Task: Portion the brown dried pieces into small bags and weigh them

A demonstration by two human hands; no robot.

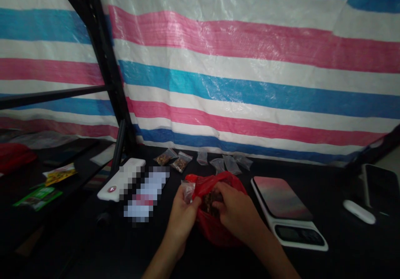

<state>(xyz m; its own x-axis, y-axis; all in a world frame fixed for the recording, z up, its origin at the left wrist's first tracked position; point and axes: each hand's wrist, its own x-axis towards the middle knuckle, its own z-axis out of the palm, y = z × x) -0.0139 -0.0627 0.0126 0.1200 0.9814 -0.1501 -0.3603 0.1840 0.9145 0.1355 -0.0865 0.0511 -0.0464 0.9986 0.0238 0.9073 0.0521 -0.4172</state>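
A red plastic bag [218,229] stands opened out in front of me, with small brown, seed-like pieces [206,204] inside. My left hand [183,206] is at the bag's left rim, its thumb and fingers closed on a small clear zip bag [188,190]. Inside the red bag's mouth, my right hand [234,208] has its fingers curled into the brown pieces; the fingertips are partly hidden. Behind the red bag lie two small zip bags filled with similar brown pieces, a left one [164,158] and a right one [181,162].
Several clear zip bags [231,164] lie along the back of the black table [109,254]. A white kitchen scale [287,212] is on the right, near a white case [359,212] and a phone [381,187]. Leftward are a white device [114,185], a black frame post [109,74] and packets [39,197].
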